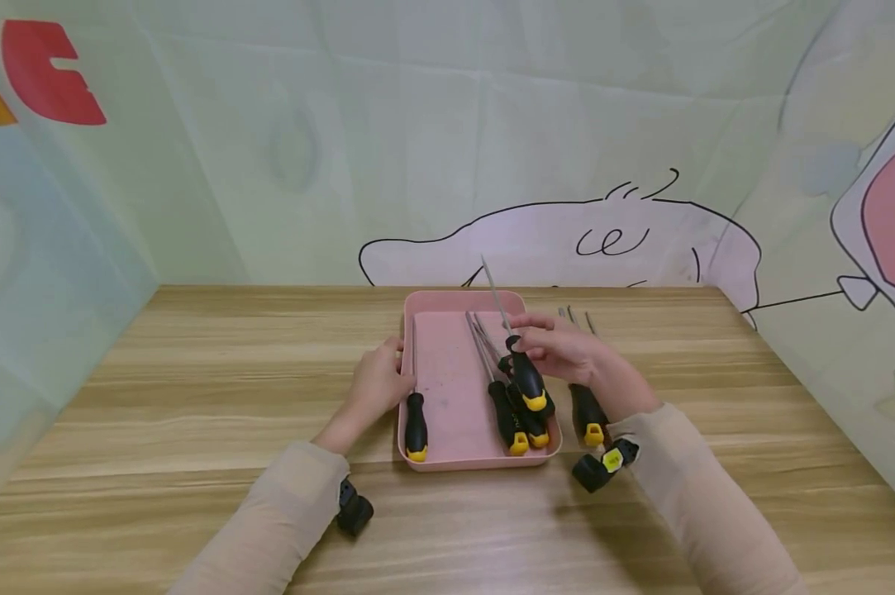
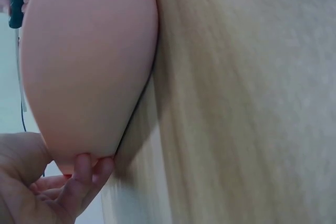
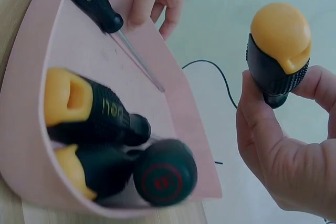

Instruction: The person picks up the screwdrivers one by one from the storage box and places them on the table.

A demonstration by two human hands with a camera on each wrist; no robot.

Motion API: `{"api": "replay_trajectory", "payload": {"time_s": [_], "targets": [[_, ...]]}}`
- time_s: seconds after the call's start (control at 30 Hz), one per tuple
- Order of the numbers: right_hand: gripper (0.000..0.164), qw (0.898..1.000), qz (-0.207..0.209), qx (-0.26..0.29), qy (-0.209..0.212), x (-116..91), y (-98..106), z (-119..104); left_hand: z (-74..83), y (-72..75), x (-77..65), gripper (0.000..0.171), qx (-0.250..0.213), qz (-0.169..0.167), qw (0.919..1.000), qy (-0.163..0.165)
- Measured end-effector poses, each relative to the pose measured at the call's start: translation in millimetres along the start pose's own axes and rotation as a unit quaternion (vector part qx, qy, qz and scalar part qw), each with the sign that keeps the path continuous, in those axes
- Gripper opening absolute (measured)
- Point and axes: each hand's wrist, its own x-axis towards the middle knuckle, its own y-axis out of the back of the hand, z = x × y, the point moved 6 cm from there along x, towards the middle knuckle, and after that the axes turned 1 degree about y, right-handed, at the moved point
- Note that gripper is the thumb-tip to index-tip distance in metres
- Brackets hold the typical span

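Observation:
In the head view my right hand (image 1: 566,351) pinches a screwdriver (image 1: 527,380) near the front of its black handle, above the right side of a pink tray (image 1: 447,413). The yellow handle end points down towards me and the shaft slants up and away. My left hand (image 1: 376,378) grips the tray's left wall, with fingertips (image 2: 82,166) on the outer face. Along that wall inside lies one screwdriver (image 1: 416,426). Several more lie on the tray's right side, including a black-and-yellow screwdriver (image 1: 507,417) and one with a dark green handle (image 3: 165,174).
To the right of the tray, partly behind my right forearm, a black-and-yellow screwdriver (image 1: 587,413) lies on the wooden table (image 1: 268,330) with other thin shafts beside it. A printed cloth backdrop (image 1: 343,149) stands behind the table. Each wrist wears a small black camera (image 1: 354,508).

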Motion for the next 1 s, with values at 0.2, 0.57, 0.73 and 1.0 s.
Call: {"api": "replay_trajectory", "payload": {"time_s": [0.2,0.57,0.73,1.0], "targets": [[0.049,0.999,-0.033,0.001,0.019,-7,14,1,-0.9,-0.5,0.7,0.04,0.0,0.002,1.0,-0.003],[0.049,0.999,0.021,-0.032,-0.017,-22,29,0,-2.5,-0.4,1.2,0.041,0.005,0.006,1.0,-0.002],[0.037,0.998,0.043,-0.044,-0.022,-29,40,0,-3.0,-1.1,1.8,0.041,0.004,0.003,1.0,0.0],[0.024,1.0,0.027,-0.001,-0.008,-37,57,4,-2.6,-1.4,1.1,0.041,0.003,0.001,1.0,0.002]]}}
